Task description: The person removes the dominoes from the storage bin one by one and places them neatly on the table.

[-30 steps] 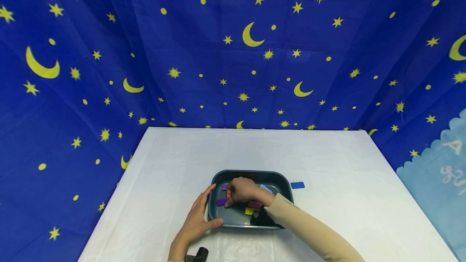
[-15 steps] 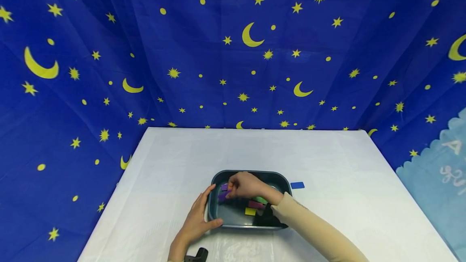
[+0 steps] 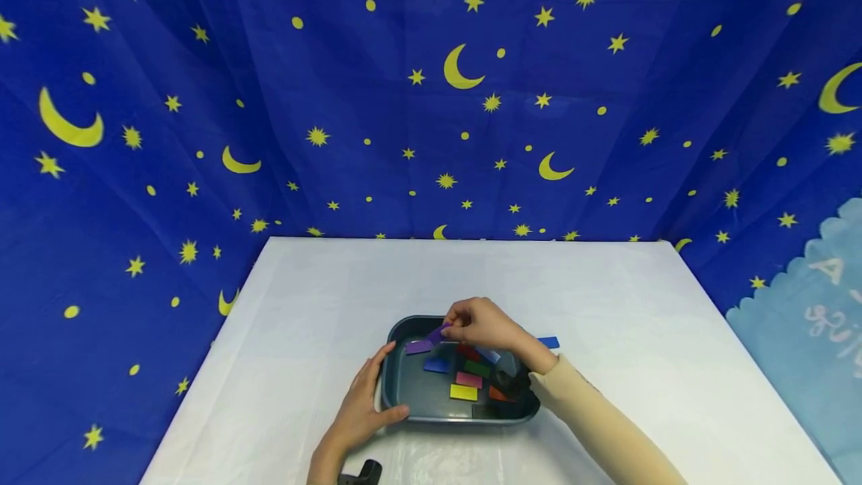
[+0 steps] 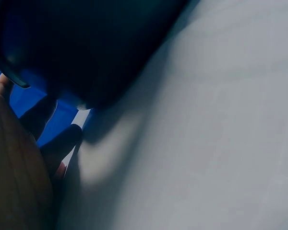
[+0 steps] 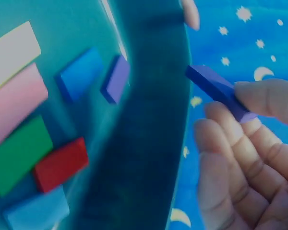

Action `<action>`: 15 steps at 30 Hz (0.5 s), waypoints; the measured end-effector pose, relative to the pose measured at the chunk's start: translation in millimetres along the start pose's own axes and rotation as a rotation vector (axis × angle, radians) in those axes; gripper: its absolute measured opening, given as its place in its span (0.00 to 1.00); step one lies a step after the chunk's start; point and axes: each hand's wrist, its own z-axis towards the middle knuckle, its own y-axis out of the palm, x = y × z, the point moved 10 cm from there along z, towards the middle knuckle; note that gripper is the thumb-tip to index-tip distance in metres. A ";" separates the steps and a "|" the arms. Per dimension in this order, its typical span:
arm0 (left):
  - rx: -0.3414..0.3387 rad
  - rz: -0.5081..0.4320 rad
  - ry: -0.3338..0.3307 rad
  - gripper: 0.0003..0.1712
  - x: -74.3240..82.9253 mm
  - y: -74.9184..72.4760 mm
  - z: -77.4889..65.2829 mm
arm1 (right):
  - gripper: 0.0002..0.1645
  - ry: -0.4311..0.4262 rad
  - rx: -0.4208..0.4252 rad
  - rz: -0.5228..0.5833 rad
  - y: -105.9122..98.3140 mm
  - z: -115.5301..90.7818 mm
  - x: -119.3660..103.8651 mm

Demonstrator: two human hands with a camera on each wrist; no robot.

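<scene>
Star-printed cloth (image 3: 364,96) behind; right hand (image 3: 486,325) at twelve o'clock, fingers pinching flat purple block (image 5: 215,88); left hand (image 3: 362,399), fingers spread, touches smooth tray (image 3: 420,399) at nine.

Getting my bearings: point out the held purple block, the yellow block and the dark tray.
Held purple block (image 5: 215,89), right wrist view, exposed middle.
Yellow block (image 3: 464,393), head view, top face.
Dark tray (image 3: 427,401), head view, bare floor.
</scene>
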 end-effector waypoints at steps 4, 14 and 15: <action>0.005 -0.012 -0.006 0.56 0.1 -0.5 -0.8 | 0.05 0.009 0.085 0.046 -21.3 -7.2 8.7; -0.006 -0.011 -0.008 0.56 1.2 0.6 0.6 | 0.10 0.112 0.379 0.063 -85.7 -42.4 51.0; -0.008 -0.011 -0.011 0.56 1.2 0.7 0.7 | 0.11 0.134 0.403 0.066 -90.7 -46.5 57.7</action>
